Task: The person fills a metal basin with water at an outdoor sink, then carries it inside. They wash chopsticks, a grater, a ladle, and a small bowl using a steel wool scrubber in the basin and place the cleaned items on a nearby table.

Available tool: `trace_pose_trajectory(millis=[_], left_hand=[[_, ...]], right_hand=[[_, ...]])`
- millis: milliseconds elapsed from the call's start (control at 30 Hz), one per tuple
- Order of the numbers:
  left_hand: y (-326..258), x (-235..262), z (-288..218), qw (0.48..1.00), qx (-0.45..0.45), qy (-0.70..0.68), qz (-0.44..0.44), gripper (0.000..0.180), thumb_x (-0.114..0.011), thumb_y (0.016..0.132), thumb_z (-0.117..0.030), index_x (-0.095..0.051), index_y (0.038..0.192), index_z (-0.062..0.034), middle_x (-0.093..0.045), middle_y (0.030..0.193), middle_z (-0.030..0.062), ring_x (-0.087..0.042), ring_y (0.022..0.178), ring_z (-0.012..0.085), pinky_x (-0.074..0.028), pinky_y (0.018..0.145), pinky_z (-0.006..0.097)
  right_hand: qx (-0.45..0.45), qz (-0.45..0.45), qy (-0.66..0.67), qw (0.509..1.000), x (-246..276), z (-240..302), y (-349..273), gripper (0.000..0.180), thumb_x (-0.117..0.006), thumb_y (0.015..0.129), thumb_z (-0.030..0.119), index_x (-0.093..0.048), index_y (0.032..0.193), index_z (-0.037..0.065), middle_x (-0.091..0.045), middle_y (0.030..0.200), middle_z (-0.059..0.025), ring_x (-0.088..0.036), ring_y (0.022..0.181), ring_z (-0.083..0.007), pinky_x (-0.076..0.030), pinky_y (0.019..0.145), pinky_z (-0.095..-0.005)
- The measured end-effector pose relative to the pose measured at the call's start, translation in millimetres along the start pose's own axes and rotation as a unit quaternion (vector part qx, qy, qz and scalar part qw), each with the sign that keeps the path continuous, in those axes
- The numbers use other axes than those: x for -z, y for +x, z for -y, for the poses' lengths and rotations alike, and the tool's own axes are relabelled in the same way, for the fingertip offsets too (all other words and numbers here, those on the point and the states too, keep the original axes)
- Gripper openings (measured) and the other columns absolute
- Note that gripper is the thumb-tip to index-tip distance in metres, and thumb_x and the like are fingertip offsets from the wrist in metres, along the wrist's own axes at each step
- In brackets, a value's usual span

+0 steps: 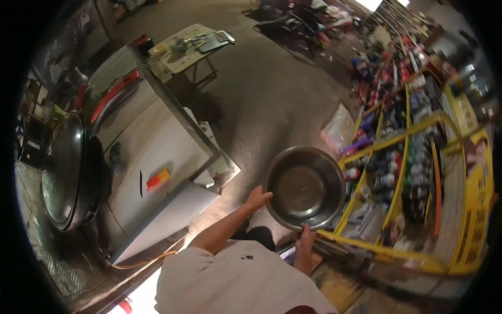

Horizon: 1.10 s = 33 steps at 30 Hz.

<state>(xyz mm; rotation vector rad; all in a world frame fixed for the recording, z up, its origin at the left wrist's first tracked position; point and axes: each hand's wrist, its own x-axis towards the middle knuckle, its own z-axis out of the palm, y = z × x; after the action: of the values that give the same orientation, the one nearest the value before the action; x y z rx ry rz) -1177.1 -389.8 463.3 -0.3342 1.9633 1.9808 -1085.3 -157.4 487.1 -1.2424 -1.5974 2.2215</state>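
Fingers (260, 197) of the left hand (257, 199) curl over the near-left rim of a round steel bowl (306, 187), while the right hand (306, 238) is clamped on its lower rim. Round, the bowl has no long axis; its open mouth faces up toward the camera. It hangs above the concrete floor (272, 89), just beside the yellow shelf rack (418, 157).
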Motion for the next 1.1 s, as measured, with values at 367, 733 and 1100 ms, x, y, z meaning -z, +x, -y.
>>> trace_pose_trajectory(millis=[367, 733, 1100], left_hand=[[260, 68, -107, 0.978, 0.005, -0.091, -0.186, 0.039, -0.059, 0.069, -0.024, -0.061, 0.094, 0.0053, -0.064, 0.081, 0.0208, -0.064, 0.08, 0.0286, -0.048, 0.074, 0.038], [421, 209, -131, 0.858, 0.093, -0.076, -0.499, 0.032, -0.062, 0.072, -0.022, -0.062, 0.089, 0.0059, -0.065, 0.081, 0.0155, -0.062, 0.079, 0.0233, -0.047, 0.073, 0.037], [501, 420, -192, 0.766, 0.004, -0.305, -0.565, 0.028, -0.058, 0.076, -0.009, -0.058, 0.102, 0.0016, -0.062, 0.088, 0.005, -0.057, 0.075, 0.0153, -0.046, 0.068, 0.031]], right_hand=[[-0.014, 0.231, -0.1, 0.968, -298, 130, 210, 0.016, -0.061, 0.076, 0.005, -0.055, 0.089, 0.0, -0.056, 0.079, -0.0039, -0.059, 0.066, -0.0147, -0.052, 0.056, -0.0277], [-0.056, 0.387, -0.391, 0.833, -629, 157, 317, 0.02, -0.065, 0.075, 0.015, -0.054, 0.082, -0.001, -0.053, 0.073, -0.0041, -0.053, 0.062, -0.0133, -0.044, 0.051, -0.0263], [-0.056, 0.437, -0.486, 0.755, -909, 31, 319, 0.025, -0.071, 0.075, 0.016, -0.058, 0.086, -0.003, -0.06, 0.078, -0.0062, -0.056, 0.067, -0.0139, -0.045, 0.057, -0.0286]])
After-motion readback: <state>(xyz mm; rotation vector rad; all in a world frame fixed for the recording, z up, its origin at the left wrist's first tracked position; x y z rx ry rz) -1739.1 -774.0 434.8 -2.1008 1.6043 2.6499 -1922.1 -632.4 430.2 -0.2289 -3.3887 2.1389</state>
